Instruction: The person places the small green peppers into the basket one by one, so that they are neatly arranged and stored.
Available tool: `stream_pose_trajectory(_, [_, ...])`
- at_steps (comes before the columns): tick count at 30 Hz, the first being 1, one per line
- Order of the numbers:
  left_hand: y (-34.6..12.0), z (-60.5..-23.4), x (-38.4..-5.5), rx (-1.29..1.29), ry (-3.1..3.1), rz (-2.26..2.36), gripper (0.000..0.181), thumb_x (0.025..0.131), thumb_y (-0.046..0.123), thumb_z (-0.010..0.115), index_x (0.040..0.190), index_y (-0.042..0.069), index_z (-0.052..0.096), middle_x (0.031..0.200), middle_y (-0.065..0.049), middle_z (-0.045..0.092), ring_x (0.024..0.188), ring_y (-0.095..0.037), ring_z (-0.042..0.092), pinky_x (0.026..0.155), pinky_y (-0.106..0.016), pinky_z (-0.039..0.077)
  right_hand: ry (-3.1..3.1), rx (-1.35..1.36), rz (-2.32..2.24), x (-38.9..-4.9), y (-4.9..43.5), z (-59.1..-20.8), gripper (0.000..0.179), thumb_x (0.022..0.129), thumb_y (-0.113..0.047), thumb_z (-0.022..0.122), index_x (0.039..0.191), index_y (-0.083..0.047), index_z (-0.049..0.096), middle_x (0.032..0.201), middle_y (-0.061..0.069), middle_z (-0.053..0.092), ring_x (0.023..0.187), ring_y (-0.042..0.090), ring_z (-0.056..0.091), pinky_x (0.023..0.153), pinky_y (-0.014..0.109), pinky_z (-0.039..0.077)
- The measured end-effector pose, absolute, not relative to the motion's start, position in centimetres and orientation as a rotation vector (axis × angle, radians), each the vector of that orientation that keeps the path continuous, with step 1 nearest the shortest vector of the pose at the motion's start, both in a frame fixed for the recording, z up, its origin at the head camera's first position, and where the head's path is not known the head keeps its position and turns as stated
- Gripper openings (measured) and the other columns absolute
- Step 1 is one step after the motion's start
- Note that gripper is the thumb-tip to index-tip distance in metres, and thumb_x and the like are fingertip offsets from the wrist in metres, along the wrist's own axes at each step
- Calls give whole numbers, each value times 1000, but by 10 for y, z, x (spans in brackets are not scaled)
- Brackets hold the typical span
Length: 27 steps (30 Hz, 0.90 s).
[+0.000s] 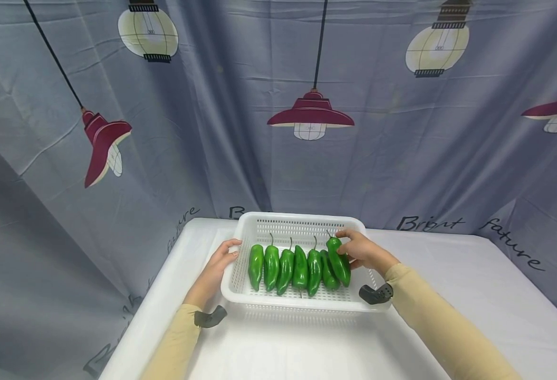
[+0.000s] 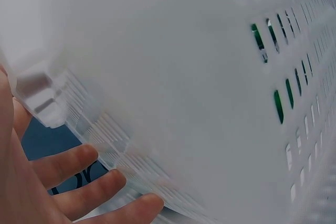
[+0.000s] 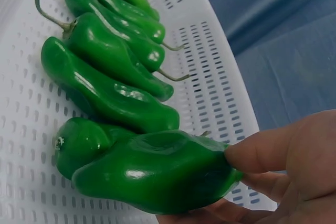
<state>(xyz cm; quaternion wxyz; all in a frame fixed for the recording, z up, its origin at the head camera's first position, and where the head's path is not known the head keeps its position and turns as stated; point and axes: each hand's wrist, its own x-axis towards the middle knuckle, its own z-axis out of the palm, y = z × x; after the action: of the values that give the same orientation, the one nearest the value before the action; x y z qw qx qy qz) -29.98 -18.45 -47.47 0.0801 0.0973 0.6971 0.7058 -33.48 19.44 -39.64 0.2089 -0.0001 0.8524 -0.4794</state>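
Several green peppers [image 1: 300, 268] lie side by side in a white perforated plastic basket [image 1: 297, 305]. At the right end of the row, my right hand [image 1: 361, 249] pinches one green pepper [image 1: 338, 262] between thumb and fingers. In the right wrist view this held pepper [image 3: 157, 174] overlaps the pepper beside it [image 3: 84, 142]. My left hand [image 1: 218, 265] is at the basket's left side. The left wrist view shows its fingers [image 2: 107, 186] spread along the outside of the basket wall [image 2: 157, 93], with the thumb mostly hidden near the rim.
The basket stands on a white-covered table [image 1: 297, 348], near its far edge. Behind hangs a grey-blue curtain [image 1: 240, 158] printed with lamps and lettering. Each wrist carries a black strap-like device [image 1: 210, 316] over a beige sleeve [image 1: 174, 343].
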Motion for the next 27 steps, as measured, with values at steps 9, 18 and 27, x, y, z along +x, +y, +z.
stream_pose_trajectory(9, [-187,-474,-299,278,2089,2107,42,108,21,39,148,9,36,151,-26,43,120,-33,63,95,-43,60,2418,14,-1230,-337,188,-405,61,96,2,50,153,4,28,138,36,51,107,38,66,83,55,62])
stream_pose_trajectory(18, [-188,-475,-298,271,2081,2110,42,108,22,40,148,9,36,149,-27,45,114,-28,65,92,-41,61,2460,16,-1186,-339,186,-407,62,95,3,51,153,4,30,138,38,49,113,47,65,79,56,63])
stream_pose_trajectory(27, [-185,-477,-300,264,2104,2122,40,107,22,41,146,13,39,151,-25,44,118,-32,65,90,-41,62,2492,-60,-1142,-327,192,-395,73,98,-18,61,157,2,23,153,40,33,137,53,45,93,61,58])
